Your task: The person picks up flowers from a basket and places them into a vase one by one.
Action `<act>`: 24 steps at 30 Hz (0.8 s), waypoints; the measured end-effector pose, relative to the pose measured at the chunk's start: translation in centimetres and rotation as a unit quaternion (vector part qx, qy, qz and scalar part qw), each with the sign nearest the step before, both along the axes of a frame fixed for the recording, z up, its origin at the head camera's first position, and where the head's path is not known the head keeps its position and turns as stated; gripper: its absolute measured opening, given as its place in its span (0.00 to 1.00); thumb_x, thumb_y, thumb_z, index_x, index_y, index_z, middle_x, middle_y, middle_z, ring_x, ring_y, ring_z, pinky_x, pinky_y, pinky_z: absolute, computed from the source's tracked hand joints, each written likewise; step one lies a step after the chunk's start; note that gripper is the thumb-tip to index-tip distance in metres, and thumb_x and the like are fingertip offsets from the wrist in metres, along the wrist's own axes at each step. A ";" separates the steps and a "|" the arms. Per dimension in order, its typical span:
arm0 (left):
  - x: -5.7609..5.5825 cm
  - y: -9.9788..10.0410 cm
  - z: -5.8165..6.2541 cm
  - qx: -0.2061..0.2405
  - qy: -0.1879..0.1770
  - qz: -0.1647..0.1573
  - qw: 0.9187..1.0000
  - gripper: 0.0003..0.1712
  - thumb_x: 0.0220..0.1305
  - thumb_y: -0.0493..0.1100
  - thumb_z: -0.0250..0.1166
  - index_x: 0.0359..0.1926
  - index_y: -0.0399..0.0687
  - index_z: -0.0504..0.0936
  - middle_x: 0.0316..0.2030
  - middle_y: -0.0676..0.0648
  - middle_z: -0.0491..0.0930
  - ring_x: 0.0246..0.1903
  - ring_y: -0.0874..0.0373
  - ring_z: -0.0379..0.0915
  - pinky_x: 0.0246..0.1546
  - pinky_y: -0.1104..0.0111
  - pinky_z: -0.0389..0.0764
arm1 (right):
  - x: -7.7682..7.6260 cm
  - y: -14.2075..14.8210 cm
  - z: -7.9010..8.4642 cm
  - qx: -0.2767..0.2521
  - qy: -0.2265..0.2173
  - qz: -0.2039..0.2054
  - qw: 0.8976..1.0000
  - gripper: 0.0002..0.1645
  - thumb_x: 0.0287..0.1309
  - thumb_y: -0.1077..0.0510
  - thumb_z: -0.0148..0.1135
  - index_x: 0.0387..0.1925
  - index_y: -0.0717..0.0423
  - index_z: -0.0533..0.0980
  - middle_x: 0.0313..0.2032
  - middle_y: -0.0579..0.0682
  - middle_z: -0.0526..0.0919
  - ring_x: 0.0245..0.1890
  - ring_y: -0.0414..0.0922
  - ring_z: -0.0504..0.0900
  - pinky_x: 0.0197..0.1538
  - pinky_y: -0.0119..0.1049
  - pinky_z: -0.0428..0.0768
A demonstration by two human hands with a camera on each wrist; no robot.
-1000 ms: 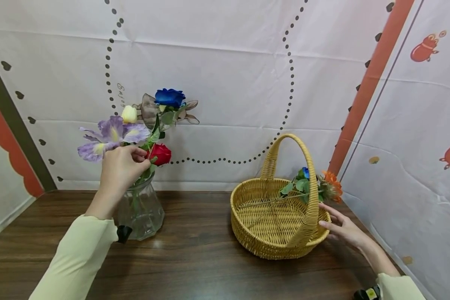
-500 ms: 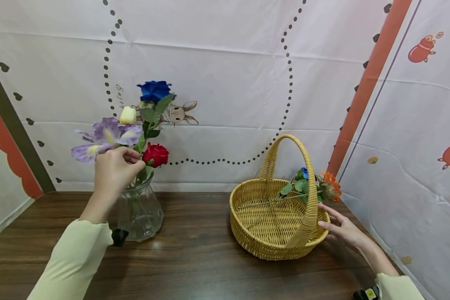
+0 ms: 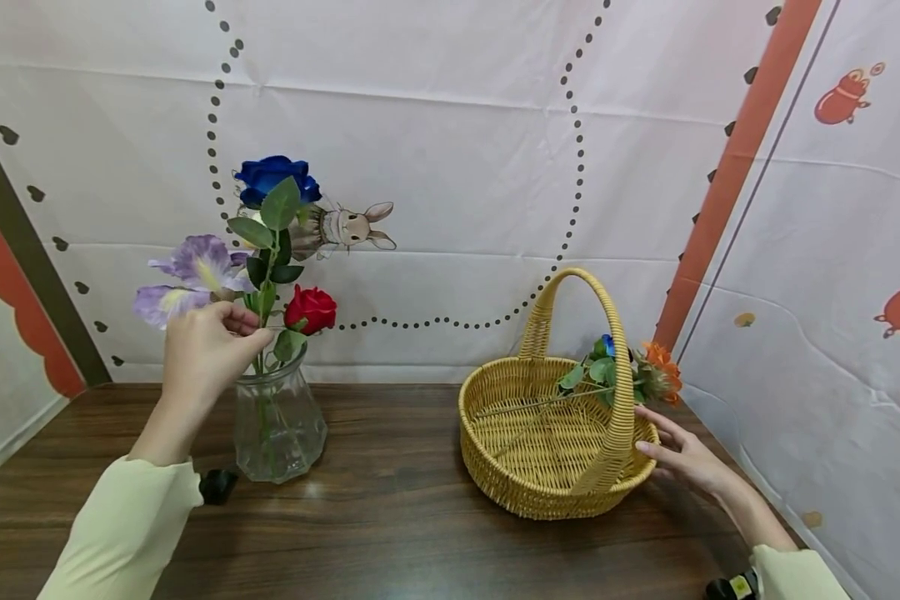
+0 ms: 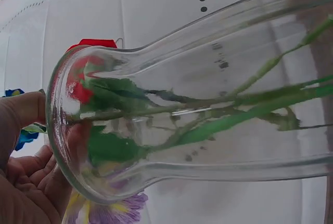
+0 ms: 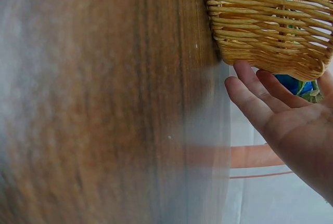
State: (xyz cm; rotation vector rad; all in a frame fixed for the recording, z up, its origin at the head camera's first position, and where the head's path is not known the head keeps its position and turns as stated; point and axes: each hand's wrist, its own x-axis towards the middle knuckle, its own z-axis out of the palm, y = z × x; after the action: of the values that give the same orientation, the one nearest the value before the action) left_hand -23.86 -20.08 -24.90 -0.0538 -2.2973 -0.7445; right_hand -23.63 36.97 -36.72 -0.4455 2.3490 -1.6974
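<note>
Glass, clear and faceted, the vase stands on the dark wood surface at the left, in front of the white printed backdrop. The left hand is raised just above the vase mouth, its thumb and fingers pinching the green stem of the blue rose. That stem runs nearly upright from inside the vase, past the fingers, to the bloom high above, with several leaves along it. A red rose sits low at the vase rim, just right of the hand, and a purple iris spreads to the left behind the knuckles. In the left wrist view the vase fills the picture, green stems crossing inside it, with the curled fingers at its mouth.

Well apart to the right stands the wicker basket with its tall arched handle. Inside it lie a thin stem with leaves, a small blue bloom, and an orange flower hanging over the far right rim. The right hand rests beside the basket's right wall, fingers straight and relaxed, fingertips touching or almost touching the weave and holding nothing. The right wrist view shows the palm open just under the basket rim.
</note>
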 end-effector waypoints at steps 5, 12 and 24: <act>0.4 -0.1 -0.2 -0.019 -0.037 -0.003 0.999 0.09 0.49 0.44 0.65 0.25 0.41 0.80 0.24 0.42 0.80 0.22 0.50 0.75 0.23 0.62 0.71 | 0.0 0.0 0.1 0.005 0.000 -0.003 1.000 0.37 0.65 0.58 0.47 0.70 0.42 0.45 0.61 0.80 0.43 0.47 0.36 0.74 0.45 0.42 0.77; 0.7 0.0 -0.2 -0.045 -0.040 -0.002 0.998 0.10 0.48 0.43 0.63 0.26 0.39 0.79 0.23 0.42 0.79 0.21 0.50 0.73 0.21 0.62 0.69 | 0.0 0.0 0.1 0.009 0.004 0.000 1.000 0.37 0.65 0.58 0.47 0.70 0.45 0.44 0.61 0.80 0.44 0.49 0.39 0.74 0.45 0.43 0.78; 0.7 0.2 -0.3 -0.046 -0.004 0.000 0.999 0.09 0.50 0.41 0.60 0.22 0.39 0.80 0.20 0.42 0.79 0.17 0.53 0.70 0.17 0.65 0.68 | 0.0 0.0 0.0 0.004 0.009 0.006 1.000 0.36 0.65 0.58 0.47 0.70 0.41 0.46 0.60 0.80 0.44 0.46 0.36 0.75 0.44 0.41 0.78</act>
State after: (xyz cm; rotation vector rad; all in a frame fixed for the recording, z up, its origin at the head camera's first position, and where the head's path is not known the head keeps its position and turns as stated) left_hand -23.15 -19.87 -25.21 -0.0945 -2.3378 -0.6392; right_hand -23.63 36.97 -36.71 -0.4757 2.3604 -1.6852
